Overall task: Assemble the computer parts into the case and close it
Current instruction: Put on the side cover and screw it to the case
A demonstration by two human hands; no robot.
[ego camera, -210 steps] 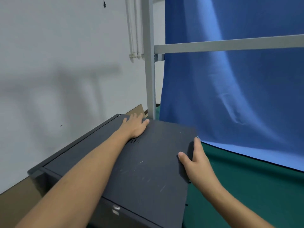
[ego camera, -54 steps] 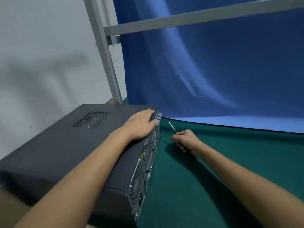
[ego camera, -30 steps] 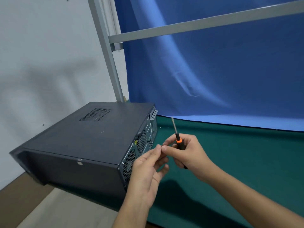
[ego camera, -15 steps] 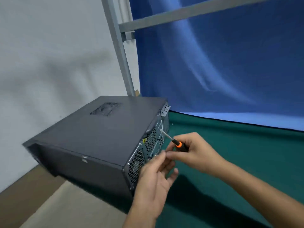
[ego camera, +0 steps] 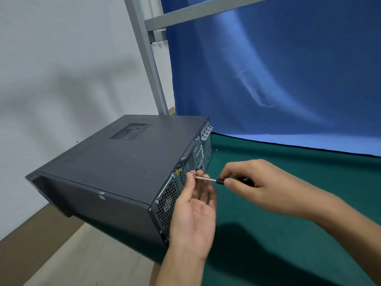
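The black computer case [ego camera: 123, 168] lies on its side with its top panel on, its perforated rear face turned toward me and to the right. My right hand [ego camera: 259, 184] grips a small screwdriver [ego camera: 208, 179] whose shaft points left at the rear face. My left hand [ego camera: 193, 211] is raised palm-up beside that face, its fingertips pinching a small copper-coloured screw [ego camera: 193, 172] at the screwdriver's tip. The screw sits close to the rear edge, near the vent grille.
The case overhangs the left edge of the green-covered table [ego camera: 288, 234]; floor shows below on the left. A grey metal frame post [ego camera: 150, 58] and a blue cloth backdrop [ego camera: 278, 69] stand behind. A white wall is at the left.
The screwdriver has swung from upright to horizontal, pointing at the case's rear. My left hand has risen to the tip and now pinches a screw there.
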